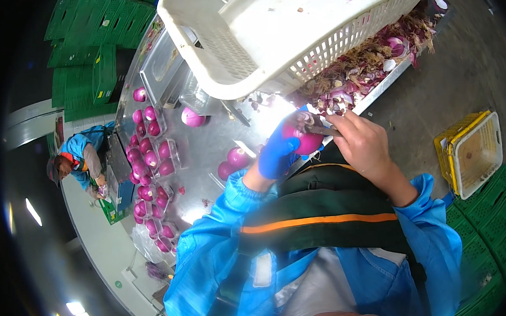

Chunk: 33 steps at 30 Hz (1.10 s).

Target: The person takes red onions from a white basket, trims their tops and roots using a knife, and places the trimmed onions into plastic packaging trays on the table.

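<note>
A red onion (pixel 304 137) rests in my left hand (pixel 275 152), which wears a blue glove. Its upper side shows brownish, partly loose skin. My right hand (pixel 363 142), bare, grips a small knife (pixel 325 131) whose blade lies against the onion; the handle is hidden in my fingers. Just beyond both hands, onion peelings and roots (pixel 342 87) are heaped along the metal edge of the table. To the left of my gloved hand, two peeled red onions (pixel 238 157) sit on the steel table (pixel 203 162).
A large white plastic basket (pixel 248 87) stands on the table ahead. Clear trays of red onions (pixel 150 157) line the left side, near another knife (pixel 237 113). Yellow and white crates (pixel 467 154) are on the floor at right. A co-worker (pixel 83 153) works at far left.
</note>
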Each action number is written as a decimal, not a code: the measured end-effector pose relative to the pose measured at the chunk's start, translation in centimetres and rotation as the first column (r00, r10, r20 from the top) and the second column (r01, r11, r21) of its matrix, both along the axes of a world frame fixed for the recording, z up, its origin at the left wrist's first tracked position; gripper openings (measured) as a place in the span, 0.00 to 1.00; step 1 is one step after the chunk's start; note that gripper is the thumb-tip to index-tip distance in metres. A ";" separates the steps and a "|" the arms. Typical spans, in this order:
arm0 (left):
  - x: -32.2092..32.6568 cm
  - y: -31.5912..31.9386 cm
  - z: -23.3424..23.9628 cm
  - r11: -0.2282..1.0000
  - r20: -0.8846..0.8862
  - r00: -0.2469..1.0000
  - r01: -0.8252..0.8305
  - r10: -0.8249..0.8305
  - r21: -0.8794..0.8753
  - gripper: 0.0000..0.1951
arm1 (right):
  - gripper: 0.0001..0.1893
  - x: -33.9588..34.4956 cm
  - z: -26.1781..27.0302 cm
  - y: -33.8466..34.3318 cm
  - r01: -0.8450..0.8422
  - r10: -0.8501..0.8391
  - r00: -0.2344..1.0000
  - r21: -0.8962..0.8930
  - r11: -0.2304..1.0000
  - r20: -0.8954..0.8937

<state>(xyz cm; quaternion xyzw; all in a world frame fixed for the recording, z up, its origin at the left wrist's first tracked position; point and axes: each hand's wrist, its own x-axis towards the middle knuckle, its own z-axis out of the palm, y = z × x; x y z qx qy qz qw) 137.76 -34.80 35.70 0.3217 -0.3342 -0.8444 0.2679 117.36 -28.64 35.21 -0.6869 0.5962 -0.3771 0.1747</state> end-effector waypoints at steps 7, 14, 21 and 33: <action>-0.4 0.1 0.7 0.993 0.082 0.992 0.099 -0.093 -0.066 0.42 | 0.13 -0.2 0.5 0.2 0.005 -0.021 0.989 -0.107 0.994 -0.150; -0.2 0.5 0.0 0.996 0.063 0.996 0.074 -0.070 -0.056 0.40 | 0.21 -0.3 1.2 1.0 -0.051 0.045 0.991 -0.043 0.998 -0.126; -0.3 0.7 0.3 0.997 0.011 0.997 0.071 -0.071 -0.011 0.39 | 0.22 -0.3 1.2 1.1 -0.069 0.062 0.990 -0.048 0.996 -0.126; -0.6 0.8 0.9 0.996 0.040 0.996 0.082 -0.082 -0.015 0.37 | 0.20 -0.3 0.4 1.2 -0.083 0.072 0.989 -0.077 0.994 -0.129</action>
